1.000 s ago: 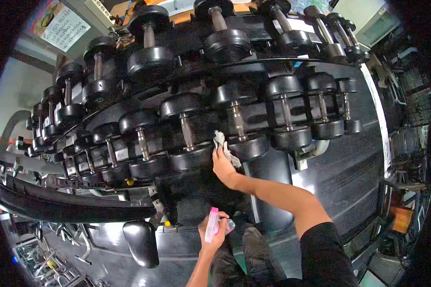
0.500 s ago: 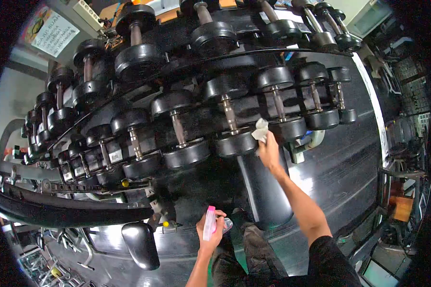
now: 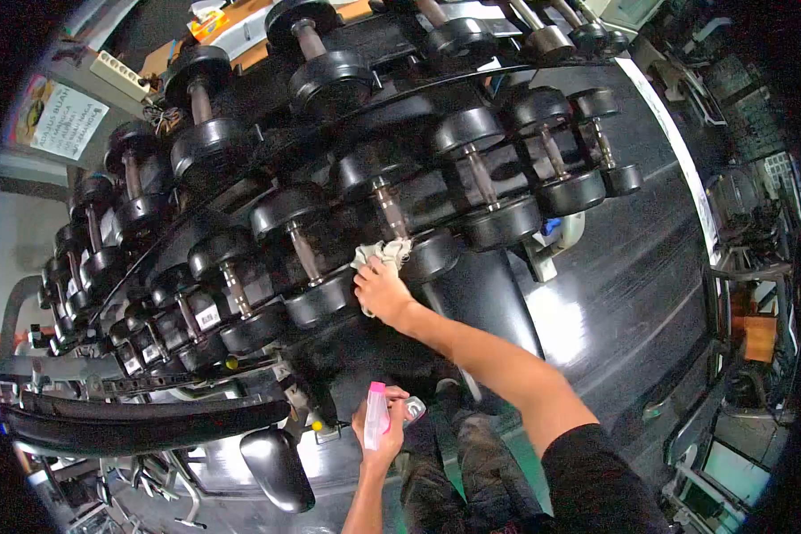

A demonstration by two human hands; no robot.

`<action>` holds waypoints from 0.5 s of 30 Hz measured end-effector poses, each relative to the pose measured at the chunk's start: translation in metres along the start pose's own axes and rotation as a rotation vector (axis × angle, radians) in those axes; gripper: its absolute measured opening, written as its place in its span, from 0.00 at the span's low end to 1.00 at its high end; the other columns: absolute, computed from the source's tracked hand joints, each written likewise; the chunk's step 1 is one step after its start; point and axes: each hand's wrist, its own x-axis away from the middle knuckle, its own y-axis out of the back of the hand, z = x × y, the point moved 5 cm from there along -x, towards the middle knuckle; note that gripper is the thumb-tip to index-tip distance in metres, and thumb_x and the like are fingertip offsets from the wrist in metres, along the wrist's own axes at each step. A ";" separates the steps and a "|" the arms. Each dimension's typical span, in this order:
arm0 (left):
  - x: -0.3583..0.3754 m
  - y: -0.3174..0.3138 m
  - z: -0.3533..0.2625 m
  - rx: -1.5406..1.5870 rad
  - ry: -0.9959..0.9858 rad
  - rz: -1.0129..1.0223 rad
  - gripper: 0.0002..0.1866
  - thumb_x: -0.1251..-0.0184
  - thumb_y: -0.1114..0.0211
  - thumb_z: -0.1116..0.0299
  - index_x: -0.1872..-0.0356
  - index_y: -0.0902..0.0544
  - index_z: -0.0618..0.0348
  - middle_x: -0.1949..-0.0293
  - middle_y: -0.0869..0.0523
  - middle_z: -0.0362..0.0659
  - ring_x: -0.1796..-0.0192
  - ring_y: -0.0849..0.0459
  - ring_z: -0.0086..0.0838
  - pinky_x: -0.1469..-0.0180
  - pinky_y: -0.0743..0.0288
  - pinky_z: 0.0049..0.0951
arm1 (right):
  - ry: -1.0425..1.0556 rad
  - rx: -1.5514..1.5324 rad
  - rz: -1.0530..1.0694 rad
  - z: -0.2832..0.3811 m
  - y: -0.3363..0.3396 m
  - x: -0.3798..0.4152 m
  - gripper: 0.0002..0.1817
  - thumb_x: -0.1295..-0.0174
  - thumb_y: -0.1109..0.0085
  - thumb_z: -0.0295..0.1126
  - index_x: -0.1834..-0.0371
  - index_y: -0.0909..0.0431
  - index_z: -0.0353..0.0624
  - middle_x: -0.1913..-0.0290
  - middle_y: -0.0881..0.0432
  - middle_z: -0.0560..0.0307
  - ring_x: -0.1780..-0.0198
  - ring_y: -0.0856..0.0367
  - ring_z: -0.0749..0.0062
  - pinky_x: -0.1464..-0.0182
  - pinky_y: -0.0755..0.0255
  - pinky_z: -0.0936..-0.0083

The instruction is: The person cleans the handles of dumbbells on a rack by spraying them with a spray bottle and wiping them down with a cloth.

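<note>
A light cloth (image 3: 384, 254) is bunched under the fingers of my right hand (image 3: 383, 292). Hand and cloth are at the lower front head of a black dumbbell (image 3: 436, 255) in the middle of the lower rack row, just right of another dumbbell's head (image 3: 319, 301). Low in the view, my left hand (image 3: 380, 436) is wrapped round a spray bottle (image 3: 376, 416) with a pink tip and a clear body, held in front of my legs and away from the rack.
More dumbbells (image 3: 331, 78) fill the upper rack tier. A black padded bench (image 3: 494, 311) stands below the rack. At the lower left are a long padded bar (image 3: 142, 427) and a rounded pad (image 3: 278, 470). Gym machines line the right side.
My right hand has moved left with the cloth, from between two dumbbells onto the middle one's front head. The view has shifted a little. My left hand still holds the bottle.
</note>
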 end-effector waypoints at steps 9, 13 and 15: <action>0.000 0.010 0.019 0.101 0.022 0.029 0.03 0.35 0.41 0.79 0.62 0.24 0.65 0.64 0.16 0.48 0.74 0.18 0.22 0.69 0.23 0.23 | -0.549 -0.504 -0.333 -0.115 0.021 0.114 0.27 0.46 0.48 0.21 0.41 0.27 0.54 0.39 0.26 0.51 0.36 0.30 0.54 0.37 0.32 0.62; 0.003 0.017 0.035 0.132 0.048 0.030 0.02 0.35 0.41 0.79 0.63 0.24 0.64 0.63 0.16 0.49 0.74 0.18 0.22 0.69 0.23 0.23 | -1.147 -1.141 -0.226 -0.104 -0.041 0.167 0.17 0.34 0.50 0.27 0.42 0.28 0.45 0.44 0.23 0.49 0.44 0.23 0.57 0.45 0.28 0.70; 0.002 0.022 0.038 0.117 0.059 0.038 0.02 0.36 0.41 0.80 0.64 0.24 0.64 0.64 0.16 0.49 0.74 0.18 0.22 0.69 0.23 0.23 | -1.244 -1.492 -0.271 -0.072 -0.069 0.180 0.16 0.33 0.49 0.30 0.42 0.29 0.44 0.47 0.21 0.53 0.47 0.22 0.62 0.48 0.27 0.70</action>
